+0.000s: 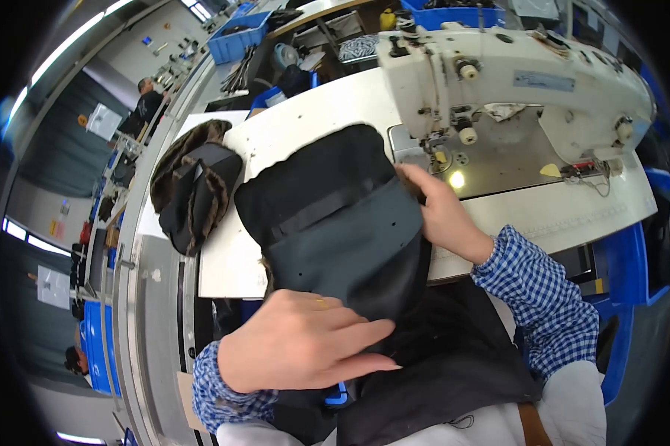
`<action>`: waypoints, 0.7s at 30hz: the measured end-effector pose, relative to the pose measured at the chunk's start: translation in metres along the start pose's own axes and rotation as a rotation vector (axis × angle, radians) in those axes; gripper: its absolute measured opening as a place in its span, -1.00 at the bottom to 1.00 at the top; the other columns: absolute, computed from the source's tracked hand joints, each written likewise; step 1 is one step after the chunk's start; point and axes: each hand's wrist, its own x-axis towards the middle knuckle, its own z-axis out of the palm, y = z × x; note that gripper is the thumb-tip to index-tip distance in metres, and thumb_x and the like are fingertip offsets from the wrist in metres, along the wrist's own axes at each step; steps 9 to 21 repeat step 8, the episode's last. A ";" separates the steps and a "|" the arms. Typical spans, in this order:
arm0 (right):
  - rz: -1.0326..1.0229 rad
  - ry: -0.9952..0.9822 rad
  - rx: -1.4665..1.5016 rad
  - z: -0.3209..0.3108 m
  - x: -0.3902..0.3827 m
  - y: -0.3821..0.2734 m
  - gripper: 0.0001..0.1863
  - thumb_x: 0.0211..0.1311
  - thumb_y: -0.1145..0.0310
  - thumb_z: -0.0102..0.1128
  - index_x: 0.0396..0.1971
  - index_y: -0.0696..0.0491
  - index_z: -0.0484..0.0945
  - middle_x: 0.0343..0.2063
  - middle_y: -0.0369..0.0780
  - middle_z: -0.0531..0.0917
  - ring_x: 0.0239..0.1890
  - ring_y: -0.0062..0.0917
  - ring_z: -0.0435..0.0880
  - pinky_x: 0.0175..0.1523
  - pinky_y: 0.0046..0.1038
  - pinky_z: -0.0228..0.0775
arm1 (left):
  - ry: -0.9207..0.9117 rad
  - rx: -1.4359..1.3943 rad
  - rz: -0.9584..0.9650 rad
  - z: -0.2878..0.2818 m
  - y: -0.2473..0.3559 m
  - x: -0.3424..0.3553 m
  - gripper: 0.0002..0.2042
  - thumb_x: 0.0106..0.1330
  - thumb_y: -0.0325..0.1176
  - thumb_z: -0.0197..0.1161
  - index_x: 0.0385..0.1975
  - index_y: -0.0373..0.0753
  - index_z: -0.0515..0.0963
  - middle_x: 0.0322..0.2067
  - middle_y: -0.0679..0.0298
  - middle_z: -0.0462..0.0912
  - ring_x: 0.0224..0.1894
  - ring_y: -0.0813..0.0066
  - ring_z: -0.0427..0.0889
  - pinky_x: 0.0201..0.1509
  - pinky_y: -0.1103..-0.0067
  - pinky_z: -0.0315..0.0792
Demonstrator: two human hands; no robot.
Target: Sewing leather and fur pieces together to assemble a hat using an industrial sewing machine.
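Observation:
A black fabric piece (327, 160) with a dark grey panel, a ribbon-like strip across it and small dark holes lies partly over the sewing table's front edge. My right hand (450, 219) grips its right edge, with some fingers hidden behind the cloth. Over the lower part of the piece is my left hand (305, 342), thumb and forefinger stretched apart and nothing visible between them; its other fingers are partly curled. Left of the piece rests a brown fur and black fabric bundle (197, 186). Brownish fur peeks out at the piece's left edge.
A white industrial sewing machine (513, 82) stands at the right of the white table (231, 275), its needle area lit. Blue bins (238, 33) stand at the back. Black cloth (446, 364) covers my lap. People sit at work far left.

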 end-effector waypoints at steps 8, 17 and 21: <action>0.660 -0.314 0.597 -0.046 -0.005 -0.024 -0.25 0.47 0.01 -0.01 0.50 0.10 0.11 0.42 -0.18 0.31 0.38 -0.49 0.34 0.41 -0.40 0.21 | 0.524 -0.049 -0.797 0.039 -0.175 -0.100 -0.24 0.28 -0.05 0.44 0.40 -0.27 0.30 0.41 0.04 0.32 0.44 0.02 0.29 0.47 0.36 0.20; 0.660 -0.314 0.597 -0.046 -0.005 -0.024 -0.25 0.47 0.01 -0.01 0.50 0.10 0.11 0.42 -0.18 0.31 0.38 -0.49 0.34 0.41 -0.40 0.21 | 0.524 -0.049 -0.797 0.039 -0.175 -0.100 -0.24 0.28 -0.05 0.44 0.40 -0.27 0.30 0.41 0.04 0.32 0.44 0.02 0.29 0.47 0.36 0.20; 0.660 -0.314 0.597 -0.046 -0.005 -0.024 -0.25 0.47 0.01 -0.01 0.50 0.10 0.11 0.42 -0.18 0.31 0.38 -0.49 0.34 0.41 -0.40 0.21 | 0.524 -0.049 -0.797 0.039 -0.175 -0.100 -0.24 0.28 -0.05 0.44 0.40 -0.27 0.30 0.41 0.04 0.32 0.44 0.02 0.29 0.47 0.36 0.20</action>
